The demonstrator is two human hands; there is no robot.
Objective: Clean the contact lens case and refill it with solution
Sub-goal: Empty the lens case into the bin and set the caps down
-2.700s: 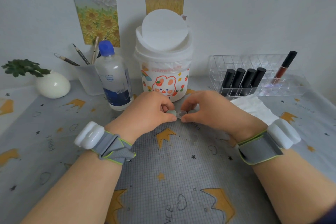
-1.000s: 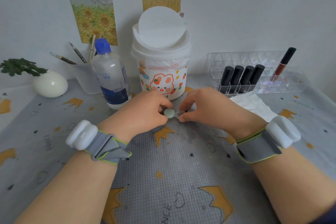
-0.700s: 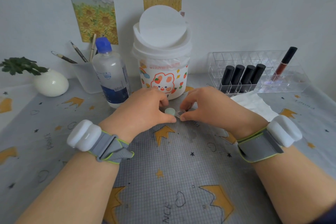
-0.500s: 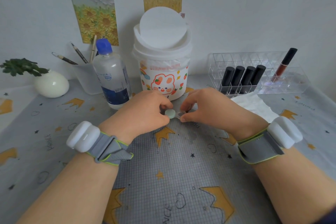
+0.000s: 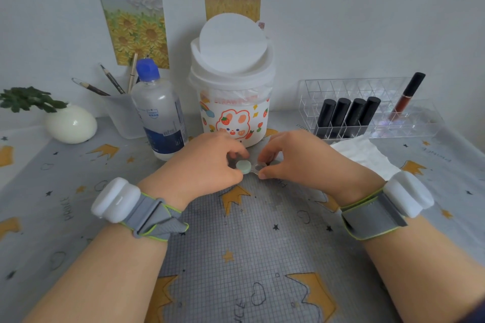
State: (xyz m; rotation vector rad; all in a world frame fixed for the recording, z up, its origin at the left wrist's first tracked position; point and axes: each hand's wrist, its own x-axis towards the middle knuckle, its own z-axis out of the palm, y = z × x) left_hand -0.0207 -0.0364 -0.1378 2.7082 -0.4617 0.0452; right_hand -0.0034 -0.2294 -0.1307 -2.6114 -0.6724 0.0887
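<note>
The contact lens case (image 5: pixel 254 167) lies between my two hands at the table's middle. Its pale green cap (image 5: pixel 243 166) is pinched by the fingers of my left hand (image 5: pixel 207 165). My right hand (image 5: pixel 296 157) grips the clear right half of the case, whose well shows between thumb and forefinger. The solution bottle (image 5: pixel 160 110), clear with a blue cap and a dark blue label, stands upright to the left behind my left hand. A white tissue (image 5: pixel 364 155) lies to the right of my right hand.
A white swing-lid bin (image 5: pixel 232 86) with a rabbit print stands right behind the hands. At the back right is a clear organiser (image 5: pixel 367 107) with black lipsticks. A pencil cup (image 5: pixel 122 115) and a white vase (image 5: pixel 70 126) stand at the back left.
Both hands stay on the case in the same spot. The green cap has come more into view between my left fingers, which have shifted slightly around it.
</note>
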